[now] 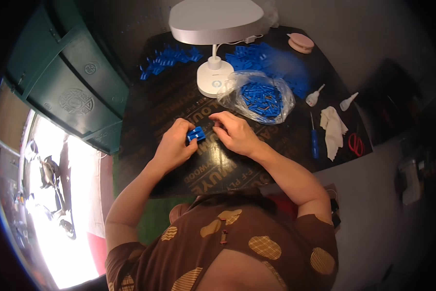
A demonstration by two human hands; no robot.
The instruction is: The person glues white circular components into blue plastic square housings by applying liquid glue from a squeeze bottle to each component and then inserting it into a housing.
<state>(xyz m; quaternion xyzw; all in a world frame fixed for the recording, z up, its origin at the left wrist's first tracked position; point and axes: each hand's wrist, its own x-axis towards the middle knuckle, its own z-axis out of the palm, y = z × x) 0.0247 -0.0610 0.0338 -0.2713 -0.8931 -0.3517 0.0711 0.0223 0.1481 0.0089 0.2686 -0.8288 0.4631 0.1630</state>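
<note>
Low over the near middle of the dark table, my left hand (176,145) grips a small blue plastic part (196,134) between thumb and fingers. The part has ridges or slots and pale glints on it. Just to its right, a short gap away, is my right hand (233,132), its fingers curled in and the thumb drawn toward them. Whatever may be between those fingertips is too small to make out. Beyond my right hand lies an open clear plastic bag (287,107) holding many small narrow blue pieces (262,98).
A white lamp (215,77) stands behind, its broad head overhanging the table. Blue parts lie in piles at back left (167,60) and back right (249,56). On the right are a blue-handled screwdriver (315,143), cloth (332,131), red-handled scissors (356,144), two small white bottles (315,96) and a pink round case (300,42).
</note>
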